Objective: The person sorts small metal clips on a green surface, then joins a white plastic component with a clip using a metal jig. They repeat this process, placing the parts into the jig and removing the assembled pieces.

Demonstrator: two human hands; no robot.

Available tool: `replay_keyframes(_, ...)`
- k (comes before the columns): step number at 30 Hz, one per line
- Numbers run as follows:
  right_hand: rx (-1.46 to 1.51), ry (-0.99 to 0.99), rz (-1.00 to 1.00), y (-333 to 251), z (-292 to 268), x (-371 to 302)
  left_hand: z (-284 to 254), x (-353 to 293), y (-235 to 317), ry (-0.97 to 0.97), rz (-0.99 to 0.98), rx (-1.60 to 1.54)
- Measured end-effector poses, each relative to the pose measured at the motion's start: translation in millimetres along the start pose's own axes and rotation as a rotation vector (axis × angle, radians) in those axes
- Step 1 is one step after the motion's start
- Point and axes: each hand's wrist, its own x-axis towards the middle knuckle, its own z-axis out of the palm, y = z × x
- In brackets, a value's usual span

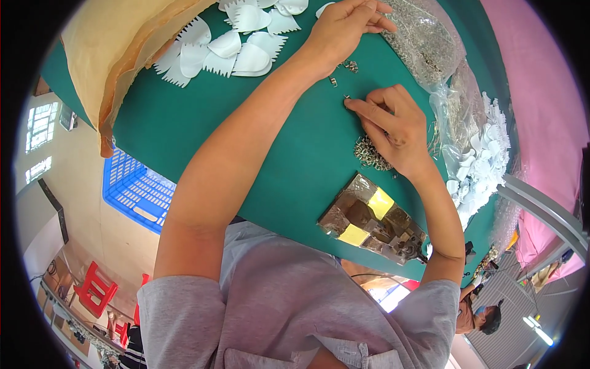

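Note:
My left hand reaches far across the green table, its fingers bunched together at the edge of a clear bag of small metal parts. What the fingers hold is hidden. My right hand lies nearer to me, index finger and thumb pinched on a small metal clip. A few loose clips lie between the two hands. A small heap of metal clips sits under my right palm. White scalloped shell-shaped pieces are spread to the left of my left hand.
A shiny foil packet with yellow patches lies at the table's near edge. Another clear bag with white pieces sits at the right. Tan sacks cover the far left corner. A blue crate stands below the table. Another person is at the lower right.

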Motion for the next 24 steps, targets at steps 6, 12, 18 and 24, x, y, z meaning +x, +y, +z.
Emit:
replay_keyframes(6,-0.010,-0.004,-0.007,-0.9,0.0,-9.0,0.4,-1.9,4.4,-0.009,-0.008,-0.002)
replay_keyframes(12,0.073,-0.028,0.033,-1.0,-4.1,-6.3,0.3,-2.2,5.7,-0.007,-0.007,0.004)
replay_keyframes(18,0.093,-0.019,0.142,-0.5,-11.4,-5.8,1.1,-2.3,5.5,-0.005,-0.026,-0.001)
replay_keyframes(24,0.090,0.105,0.128,-3.3,7.0,9.7,1.1,-1.7,6.1,-0.006,-0.026,-0.008)
